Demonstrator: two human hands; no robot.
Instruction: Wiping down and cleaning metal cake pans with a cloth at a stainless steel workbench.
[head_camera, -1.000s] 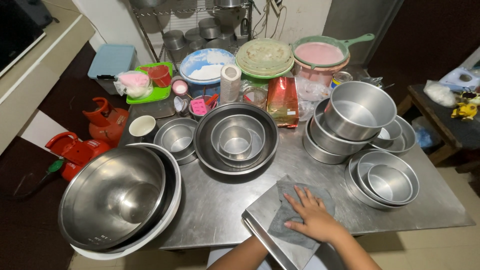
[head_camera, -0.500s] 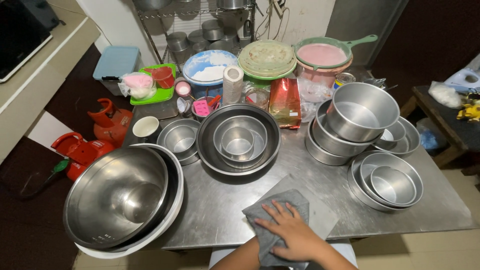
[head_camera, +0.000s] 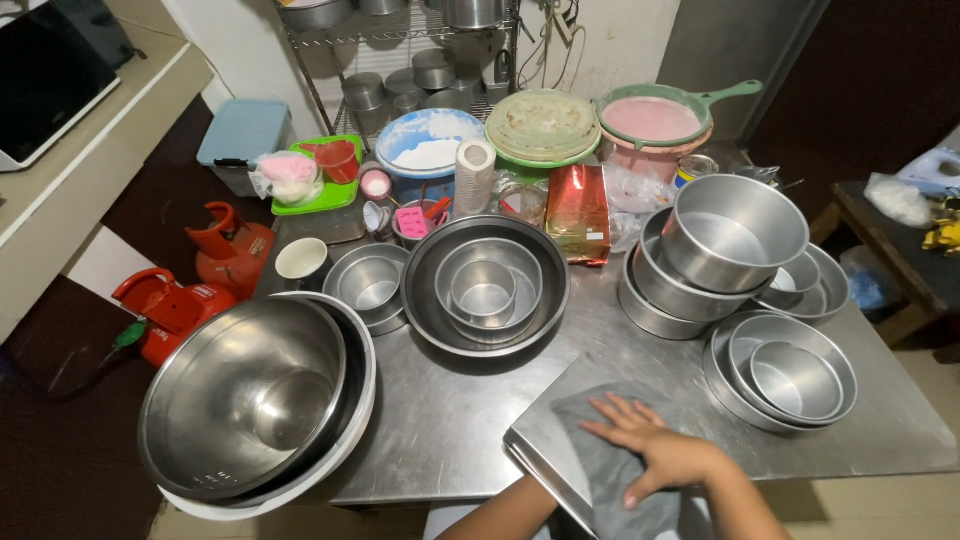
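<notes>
- Right hand (head_camera: 655, 450), at the near edge of the bench (head_camera: 450, 420): fingers spread flat, palm pressed down on a grey cloth (head_camera: 610, 470); nothing pinched.
- Grey cloth: spread over a flat steel tray (head_camera: 545, 425) that overhangs the near edge, under the right hand.
- Left forearm (head_camera: 500, 515): entering from the bottom edge beside the tray; hand itself out of sight, grip not to be told.
- Near left corner: large steel mixing bowl (head_camera: 245, 395) nested in a white-rimmed bowl, tilted over the bench edge.
- Near right corner: three round steel pans (head_camera: 785, 372) nested one inside another.
- Centre: wide steel bowl (head_camera: 487, 285) holding smaller round pans; small steel bowl (head_camera: 370, 285) and white cup (head_camera: 302, 262) just beside it on the left.
- Right side: deep steel pot (head_camera: 735, 232) stacked tilted on shallower pans.
- Far edge: red foil packet (head_camera: 577, 210), upright; roll of paper cups (head_camera: 474, 175); blue tub of white powder (head_camera: 430, 150); green tray (head_camera: 320, 175); stack of round lids (head_camera: 543, 125); pink basin with green-handled sieve (head_camera: 655, 118).
- Floor, left of the bench: red gas cylinders (head_camera: 200, 275).
</notes>
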